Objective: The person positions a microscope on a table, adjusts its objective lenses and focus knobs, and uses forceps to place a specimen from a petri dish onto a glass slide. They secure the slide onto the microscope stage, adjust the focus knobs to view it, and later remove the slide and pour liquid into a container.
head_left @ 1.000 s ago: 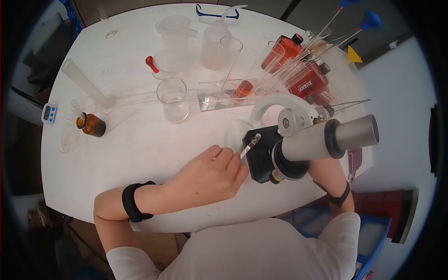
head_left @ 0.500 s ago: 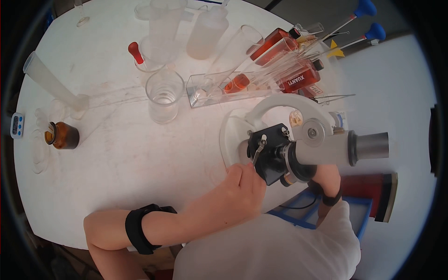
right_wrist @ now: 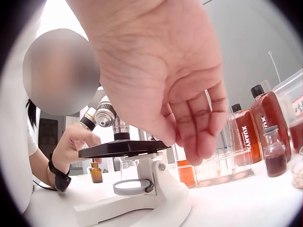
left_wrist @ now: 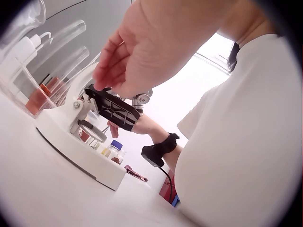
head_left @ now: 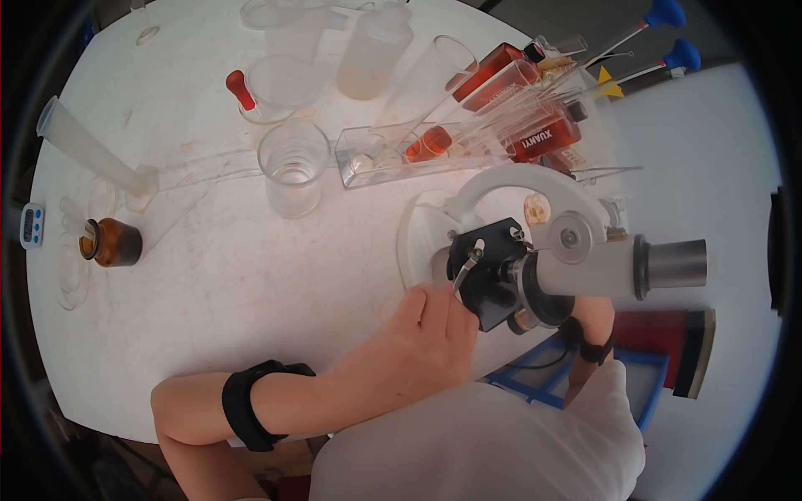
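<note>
A white microscope (head_left: 535, 171) with a black stage (head_left: 493, 296) stands at the right of the table. My left hand (head_left: 430, 338) is at the stage's near left edge, thumb and forefinger pinching the end of a metal stage clip (head_left: 469, 265). On the opposite side my right hand (right_wrist: 175, 99) reaches round the stage edge, its thumb and bent fingers right at the corner; the microscope body hides most of it in the head view. What lies between its fingertips is hidden. Under the stage sits a round mirror (right_wrist: 132, 187).
Behind the microscope, a clear rack (head_left: 359, 171) holds glass tubes, with red bottles (head_left: 543, 138) beyond. A beaker (head_left: 292, 171) stands left of it. Farther left are a brown bottle (head_left: 115, 244), a measuring cylinder (head_left: 96, 150) and a timer (head_left: 32, 225).
The head view has shifted, so the table things sit farther left in it. The microscope appears turned somewhat. My left fingers stay at the stage clip; little differs over the last half second.
</note>
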Tool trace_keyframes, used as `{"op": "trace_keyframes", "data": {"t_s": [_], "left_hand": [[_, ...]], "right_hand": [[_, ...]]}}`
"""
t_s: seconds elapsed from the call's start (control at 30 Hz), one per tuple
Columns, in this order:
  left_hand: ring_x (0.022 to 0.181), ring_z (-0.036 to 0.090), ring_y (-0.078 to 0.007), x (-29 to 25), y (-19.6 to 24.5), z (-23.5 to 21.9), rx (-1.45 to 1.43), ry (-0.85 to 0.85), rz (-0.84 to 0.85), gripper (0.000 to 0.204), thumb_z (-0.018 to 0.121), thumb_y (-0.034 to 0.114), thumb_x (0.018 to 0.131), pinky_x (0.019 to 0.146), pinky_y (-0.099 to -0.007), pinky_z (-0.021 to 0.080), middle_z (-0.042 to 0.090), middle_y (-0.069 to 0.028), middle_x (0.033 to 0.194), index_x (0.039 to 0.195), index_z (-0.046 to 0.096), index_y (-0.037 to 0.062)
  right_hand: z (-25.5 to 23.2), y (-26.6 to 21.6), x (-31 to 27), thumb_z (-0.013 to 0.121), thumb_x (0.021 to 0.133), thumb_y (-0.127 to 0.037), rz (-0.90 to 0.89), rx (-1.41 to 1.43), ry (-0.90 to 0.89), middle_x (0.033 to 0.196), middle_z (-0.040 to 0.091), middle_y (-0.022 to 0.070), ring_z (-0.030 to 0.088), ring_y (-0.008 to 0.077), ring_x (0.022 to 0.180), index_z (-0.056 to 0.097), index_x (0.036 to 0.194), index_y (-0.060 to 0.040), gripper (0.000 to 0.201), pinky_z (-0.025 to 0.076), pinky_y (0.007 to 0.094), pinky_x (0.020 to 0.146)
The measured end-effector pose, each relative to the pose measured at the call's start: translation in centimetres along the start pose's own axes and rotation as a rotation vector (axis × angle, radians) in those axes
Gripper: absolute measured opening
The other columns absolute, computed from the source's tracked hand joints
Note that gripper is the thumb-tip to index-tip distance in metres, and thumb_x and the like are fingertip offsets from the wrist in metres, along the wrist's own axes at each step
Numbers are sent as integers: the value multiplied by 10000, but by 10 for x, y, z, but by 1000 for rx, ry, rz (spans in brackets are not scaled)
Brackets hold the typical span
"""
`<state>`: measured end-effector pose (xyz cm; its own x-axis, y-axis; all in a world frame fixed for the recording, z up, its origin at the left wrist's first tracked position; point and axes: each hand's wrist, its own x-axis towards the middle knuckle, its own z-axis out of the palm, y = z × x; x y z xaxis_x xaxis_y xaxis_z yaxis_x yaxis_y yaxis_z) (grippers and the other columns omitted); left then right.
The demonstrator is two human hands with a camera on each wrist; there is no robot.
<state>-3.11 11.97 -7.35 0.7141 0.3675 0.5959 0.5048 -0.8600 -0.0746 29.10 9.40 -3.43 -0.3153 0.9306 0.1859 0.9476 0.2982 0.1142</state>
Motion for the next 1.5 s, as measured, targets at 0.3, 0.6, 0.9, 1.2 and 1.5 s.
{"op": "trace_keyframes", "data": {"t_s": [0.3,0.6,0.9,1.2,1.5], "left_hand": [[642,477,-162,0,-15,-9,-35,-186,-109,112,602,31,664,524,-237,360,489,-51,650,764,579,-16],[973,512,-218,0,-13,-8,-24,-67,137,264,573,152,751,721,-276,445,564,-109,1060,978,601,20],[1003,510,-252,7,-8,-14,-212,-263,99,321,537,231,822,813,-341,433,544,-141,1111,1039,572,-4],[954,523,-255,11,-13,-22,-302,-319,-62,397,664,282,726,785,-337,434,550,-133,1061,1025,572,39],[756,592,-296,68,3,-30,-339,471,-206,307,638,258,781,583,-328,498,595,-207,943,962,527,37]], "right_hand": [[-5,4,-11,639,723,-78,54,-11,78,952,601,126,574,283,898,576,991,-14,282,440,392,807],[-62,-60,68,628,744,-520,-207,943,548,862,595,196,578,270,792,515,1056,29,641,465,344,692],[-69,-61,101,749,692,-182,-603,1209,266,803,642,201,636,306,675,580,898,87,379,498,343,598],[-56,-58,106,649,762,-136,-645,1396,135,928,627,143,611,302,773,594,1030,45,328,471,363,666],[-41,-39,106,653,748,-131,-862,1185,170,942,597,227,615,338,804,548,942,72,299,510,393,669]]}}
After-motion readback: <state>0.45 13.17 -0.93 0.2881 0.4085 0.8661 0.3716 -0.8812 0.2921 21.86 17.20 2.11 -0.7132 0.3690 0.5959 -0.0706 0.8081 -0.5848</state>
